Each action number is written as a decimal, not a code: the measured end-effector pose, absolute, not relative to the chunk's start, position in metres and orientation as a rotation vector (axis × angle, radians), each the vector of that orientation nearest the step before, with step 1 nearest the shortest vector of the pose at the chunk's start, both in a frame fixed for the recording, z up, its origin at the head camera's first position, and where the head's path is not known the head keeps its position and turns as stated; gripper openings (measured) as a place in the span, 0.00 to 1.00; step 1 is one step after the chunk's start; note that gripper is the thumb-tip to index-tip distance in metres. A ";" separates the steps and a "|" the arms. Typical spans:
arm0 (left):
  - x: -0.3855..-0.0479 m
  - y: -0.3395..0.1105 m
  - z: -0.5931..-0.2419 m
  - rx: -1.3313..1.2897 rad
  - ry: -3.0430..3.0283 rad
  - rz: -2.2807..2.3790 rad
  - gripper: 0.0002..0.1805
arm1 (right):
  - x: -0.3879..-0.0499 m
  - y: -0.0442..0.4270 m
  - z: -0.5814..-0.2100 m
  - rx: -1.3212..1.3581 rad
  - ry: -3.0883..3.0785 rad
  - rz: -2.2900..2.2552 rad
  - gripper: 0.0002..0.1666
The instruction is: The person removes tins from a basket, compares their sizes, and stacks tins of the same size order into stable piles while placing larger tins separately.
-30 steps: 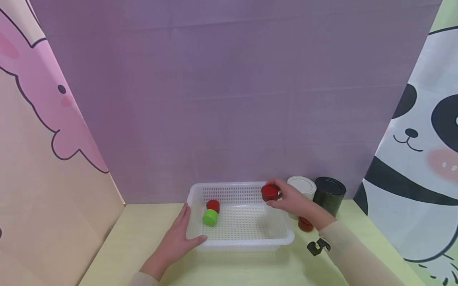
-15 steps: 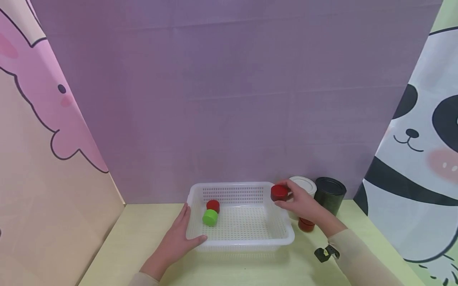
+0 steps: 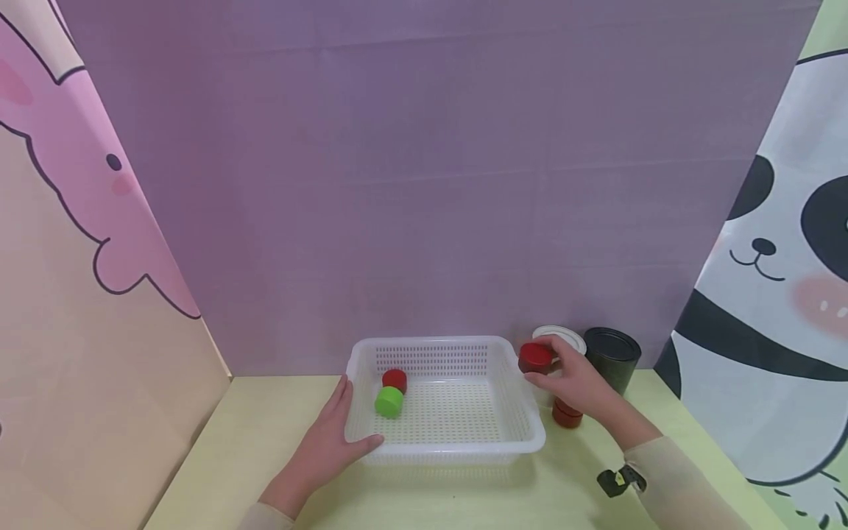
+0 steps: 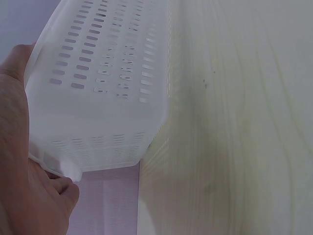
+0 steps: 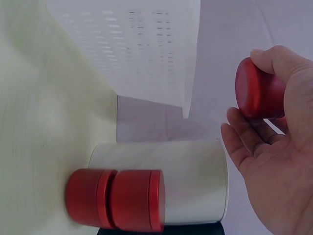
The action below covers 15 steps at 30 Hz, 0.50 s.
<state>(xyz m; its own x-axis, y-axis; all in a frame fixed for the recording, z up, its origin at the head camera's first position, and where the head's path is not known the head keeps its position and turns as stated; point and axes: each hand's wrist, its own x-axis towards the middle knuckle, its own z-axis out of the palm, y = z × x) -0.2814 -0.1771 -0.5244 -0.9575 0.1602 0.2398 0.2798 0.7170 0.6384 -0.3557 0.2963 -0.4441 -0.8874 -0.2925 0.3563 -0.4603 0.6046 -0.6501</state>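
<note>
Red canister (image 5: 258, 90) aloft, seemingly upright

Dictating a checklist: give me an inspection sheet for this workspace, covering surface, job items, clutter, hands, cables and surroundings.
Surface: pale wood-grain table, with small dark specks.
Job items: white basket with a red piece and a green piece inside; two stacked red containers outside, to its right.
Clutter: white can and dark can, both upright.
Hands: left hand grips the basket's left side; right hand holds a raised red container.
Cables: nothing seen.
Surroundings: purple backdrop; pink cartoon print left, panda print right.
</note>
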 end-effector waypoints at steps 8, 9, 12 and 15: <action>-0.279 -0.176 -0.520 -0.364 -2.757 -1.050 0.68 | -0.346 0.308 -0.446 0.528 -2.619 1.147 0.36; -0.279 -0.176 -0.520 -0.364 -2.758 -1.048 0.68 | -0.345 0.309 -0.447 0.522 -2.614 1.145 0.36; -0.277 -0.175 -0.518 -0.366 -2.754 -1.049 0.67 | -0.344 0.314 -0.450 0.509 -2.599 1.142 0.36; -0.276 -0.175 -0.517 -0.355 -2.763 -1.048 0.68 | -0.343 0.318 -0.454 0.468 -2.589 1.146 0.37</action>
<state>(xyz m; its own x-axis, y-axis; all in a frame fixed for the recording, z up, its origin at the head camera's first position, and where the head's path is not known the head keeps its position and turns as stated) -0.2760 -0.1747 -0.5171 -0.9581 0.1618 0.2363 0.2778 0.7255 0.6297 -0.3431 0.3184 -0.4545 -0.9110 -0.1818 0.3702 -0.3963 0.6346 -0.6635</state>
